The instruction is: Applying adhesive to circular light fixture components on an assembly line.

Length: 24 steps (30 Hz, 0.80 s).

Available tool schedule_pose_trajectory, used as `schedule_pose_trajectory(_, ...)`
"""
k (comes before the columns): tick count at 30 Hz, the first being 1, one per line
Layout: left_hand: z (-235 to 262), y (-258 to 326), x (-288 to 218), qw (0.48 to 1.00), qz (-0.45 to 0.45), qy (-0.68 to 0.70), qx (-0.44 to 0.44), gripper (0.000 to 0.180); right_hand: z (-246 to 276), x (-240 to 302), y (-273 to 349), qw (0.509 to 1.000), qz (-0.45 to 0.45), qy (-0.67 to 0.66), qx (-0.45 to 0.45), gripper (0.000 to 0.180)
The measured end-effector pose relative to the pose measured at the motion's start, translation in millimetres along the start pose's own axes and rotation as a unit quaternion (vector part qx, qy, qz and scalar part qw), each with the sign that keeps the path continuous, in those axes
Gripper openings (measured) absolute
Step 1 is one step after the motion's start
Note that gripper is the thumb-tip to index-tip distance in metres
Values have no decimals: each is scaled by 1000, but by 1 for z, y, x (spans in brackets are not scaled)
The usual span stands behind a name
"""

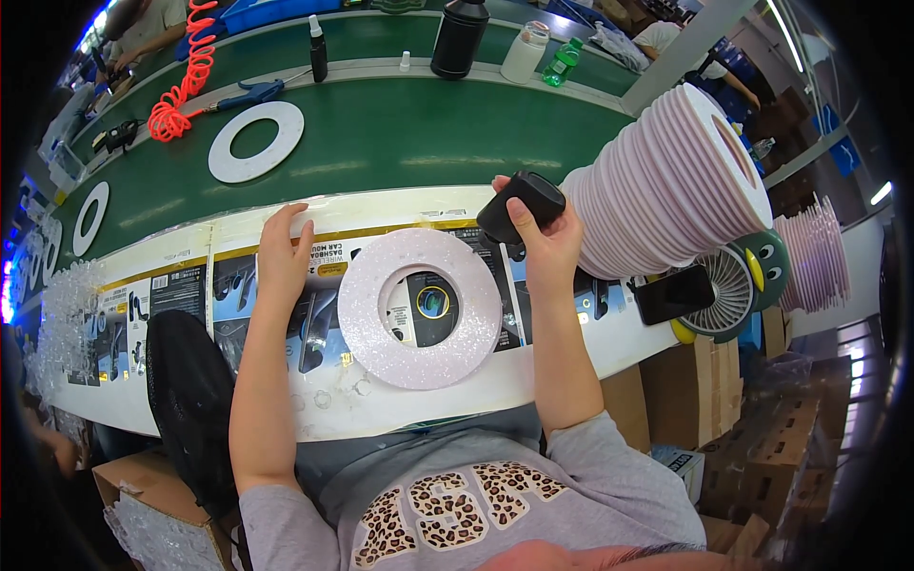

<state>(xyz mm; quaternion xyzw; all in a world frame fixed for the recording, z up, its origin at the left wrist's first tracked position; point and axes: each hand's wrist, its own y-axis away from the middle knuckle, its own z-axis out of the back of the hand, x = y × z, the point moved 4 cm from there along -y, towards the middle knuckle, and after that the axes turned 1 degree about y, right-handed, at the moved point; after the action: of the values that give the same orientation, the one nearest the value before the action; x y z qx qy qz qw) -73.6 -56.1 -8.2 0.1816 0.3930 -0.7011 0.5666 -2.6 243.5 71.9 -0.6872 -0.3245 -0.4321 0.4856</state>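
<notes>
My right hand (554, 246) grips a rounded black handheld device (522, 205), lifted above the far right part of the work surface; its exact kind cannot be made out. The thumb lies across its side. Left of the middle, my left hand (283, 255) is open, fingers stretched toward the far edge of the printed packaging sheets (233, 328). Between my forearms lies a flat, speckled white ring (419, 364), touched by neither hand. Through its hole a dark printed patch with a yellow circle shows.
A tall stack of white rings (657, 181) stands at the right, beside a green fan (728, 285) and a phone (674, 295). Beyond lies a green conveyor belt (409, 124) carrying loose rings (224, 157). A blue air gun (249, 97) with a coiled orange hose (169, 119) and several bottles are behind.
</notes>
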Motion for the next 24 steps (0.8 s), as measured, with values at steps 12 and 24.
schedule_pose_trajectory(12,-1,0,1,1000,5,1,0,27,1,1,0,1000,-9,-6,3,32)
schedule_pose_trajectory(24,-1,0,4,1000,-7,0,1,27,-1,4,4,999,-21,-40,23,31)
